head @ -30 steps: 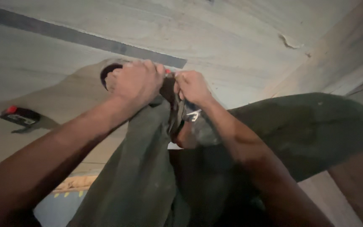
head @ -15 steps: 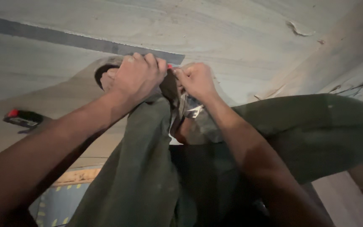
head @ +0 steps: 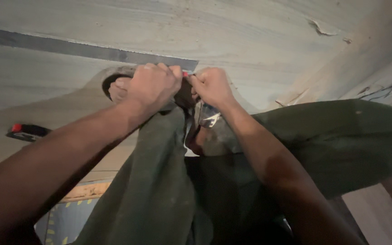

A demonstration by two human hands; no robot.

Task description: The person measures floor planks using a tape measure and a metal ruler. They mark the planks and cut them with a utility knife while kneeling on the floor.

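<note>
**Both hands closed on a small red-tipped item above the knee**

The pale wood-grain floor fills the upper part of the view, crossed by a dark grey strip that runs in from the left and ends just above your hands. Your legs, in dark green trousers, take up the lower half; one knee is raised towards the centre and the other thigh lies out to the right. A foot rests on the floor just left of your left hand.

Your left hand is curled into a tight fist, knuckles up. Your right hand is closed beside it, fingertips pinched. The two meet on a small red-tipped item, mostly hidden between them; I cannot tell what it is. A pale fold of cloth hangs just below your right hand.

A small black object with a red end lies on the floor well apart to the left.
</note>
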